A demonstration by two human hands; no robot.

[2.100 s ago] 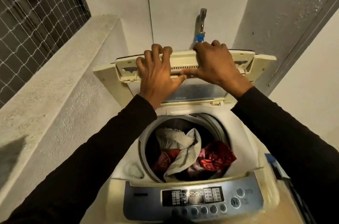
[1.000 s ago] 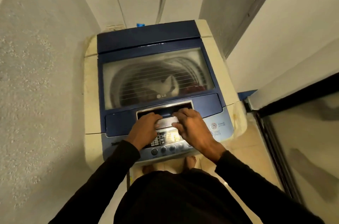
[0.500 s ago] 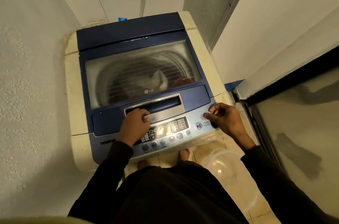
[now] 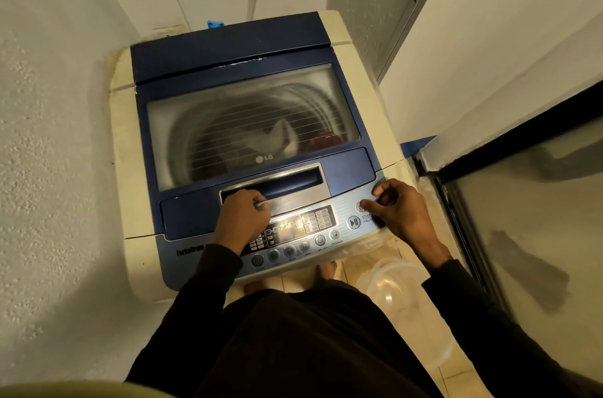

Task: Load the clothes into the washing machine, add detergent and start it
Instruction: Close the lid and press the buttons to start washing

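White walls close in around the washing machine (image 4: pixel 248 143) in front of you. Your left hand (image 4: pixel 243 218) rests half curled on the edge of the lid handle (image 4: pixel 277 184), holding nothing. Your right hand (image 4: pixel 401 211) is loosely curled too and empty, one fingertip on the round button above the start button (image 4: pixel 353 222). Beyond them the lid (image 4: pixel 228 78) lies shut, with clothes (image 4: pixel 287 140) visible through its window. A clear plastic tub (image 4: pixel 391 286) sits on the floor by your feet.

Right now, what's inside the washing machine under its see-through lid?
Through the blue washing machine's clear lid, a pale cloth and a red garment show in the drum. Anything beneath them is hidden.
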